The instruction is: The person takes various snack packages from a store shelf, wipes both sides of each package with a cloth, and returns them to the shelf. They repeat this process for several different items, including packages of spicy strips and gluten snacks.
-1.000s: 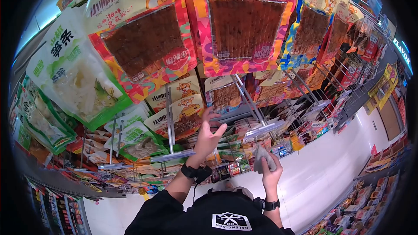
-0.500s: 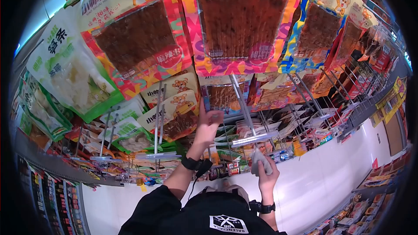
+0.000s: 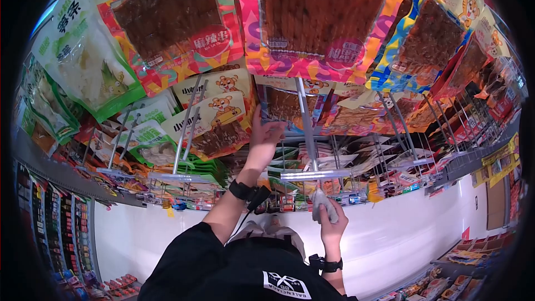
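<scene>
My left hand (image 3: pixel 265 135) reaches up among hanging snack packs, a dark band around the wrist. Its fingers are stretched out and apart, one pointing up at the left edge of a blue-edged pack (image 3: pixel 285 105) with brown contents. Left of it hang cream-topped tiger packs (image 3: pixel 220 117). Lower and to the right, my right hand (image 3: pixel 332 222) is closed around a crumpled grey cloth (image 3: pixel 322 207). The cloth's tip is just under the clear label strip (image 3: pixel 315 175) at the end of a metal hook (image 3: pixel 305 117).
Large brown snack packs (image 3: pixel 312 14) hang close overhead, with green-and-white packs (image 3: pixel 83 56) at left. Metal prongs (image 3: pixel 186 125) jut toward me along the rack. White floor (image 3: pixel 390 234) lies below, between more stocked shelves (image 3: pixel 61 217) at left and lower right.
The view has shifted, and the rack's large packs appear higher and nearer. My left hand stays at the blue-edged pack; my right hand still holds the cloth below the label strip.
</scene>
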Tool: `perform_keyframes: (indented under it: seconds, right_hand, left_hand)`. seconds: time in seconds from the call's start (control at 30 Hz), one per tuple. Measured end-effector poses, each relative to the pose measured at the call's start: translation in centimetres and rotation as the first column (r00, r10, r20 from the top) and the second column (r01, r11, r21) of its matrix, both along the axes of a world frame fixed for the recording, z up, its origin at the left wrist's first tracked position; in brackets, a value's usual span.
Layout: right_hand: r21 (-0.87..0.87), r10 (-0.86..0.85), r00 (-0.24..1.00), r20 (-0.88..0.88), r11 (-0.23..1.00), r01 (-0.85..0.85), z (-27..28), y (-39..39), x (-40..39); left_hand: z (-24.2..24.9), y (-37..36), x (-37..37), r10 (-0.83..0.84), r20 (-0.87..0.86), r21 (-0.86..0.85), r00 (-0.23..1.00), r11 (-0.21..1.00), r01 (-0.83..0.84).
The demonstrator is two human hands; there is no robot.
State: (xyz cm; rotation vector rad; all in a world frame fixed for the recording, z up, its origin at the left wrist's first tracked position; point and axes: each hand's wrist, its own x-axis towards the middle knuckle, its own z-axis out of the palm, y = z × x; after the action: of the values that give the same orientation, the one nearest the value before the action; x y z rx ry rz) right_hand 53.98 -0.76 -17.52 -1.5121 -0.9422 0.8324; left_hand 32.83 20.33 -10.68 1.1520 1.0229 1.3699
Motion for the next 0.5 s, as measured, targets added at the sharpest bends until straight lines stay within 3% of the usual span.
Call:
perform_keyframes:
  seconds: [0.1, 0.2, 0.4, 0.5]
  right_hand:
    - [0.004, 0.015, 1.000, 0.000, 1.000, -0.015, 0.3, -0.4, 0.6]
    - [0.036, 0.035, 0.997, 0.072, 0.999, -0.038, -0.5, -0.6, 1.3]
    - [0.062, 0.017, 1.000, 0.023, 0.998, -0.019, -0.7, -1.6, 1.6]
    - [0.078, -0.017, 0.995, 0.094, 0.997, 0.010, -0.2, -2.0, 1.3]
  left_hand:
    - [-0.9, 0.0, 0.1, -0.011, 0.051, -0.056, 0.999, 0.998, 0.014]
    - [-0.7, 0.0, 0.5, 0.036, 0.075, -0.045, 0.997, 0.998, -0.033]
    - [-1.3, 2.0, 0.6, 0.051, 0.036, 0.024, 0.998, 0.998, -0.052]
    - [-1.3, 2.0, 0.6, 0.042, 0.049, -0.043, 0.998, 0.998, -0.040]
